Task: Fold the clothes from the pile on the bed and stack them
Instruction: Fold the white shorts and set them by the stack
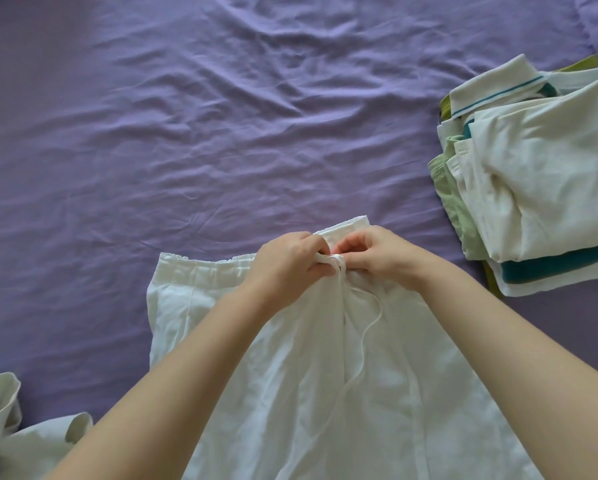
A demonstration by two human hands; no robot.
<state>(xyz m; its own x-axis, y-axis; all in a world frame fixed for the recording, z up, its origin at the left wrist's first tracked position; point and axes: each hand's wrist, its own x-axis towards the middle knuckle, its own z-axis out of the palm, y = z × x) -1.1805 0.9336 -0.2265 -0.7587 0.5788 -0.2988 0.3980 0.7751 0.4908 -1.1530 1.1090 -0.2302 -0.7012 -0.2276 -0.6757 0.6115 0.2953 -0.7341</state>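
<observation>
The fingers (320,259) of both hands are pinched shut on the waistband (200,268) middle of the white drawstring trousers (290,393), whose length is laid back toward the wearer.

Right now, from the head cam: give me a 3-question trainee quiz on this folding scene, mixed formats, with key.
1. True or false: both hands pinch the elastic waistband of the white drawstring garment at the same spot.
2. Multiple choice: the stack of folded clothes lies A) on the person's left, B) on the person's right, C) under the garment.
3. Fill in: the bedsheet is ____ in colour.

Key:
1. True; the left hand and right hand meet at the waistband's middle, where the drawstring hangs down.
2. B
3. Purple
</observation>
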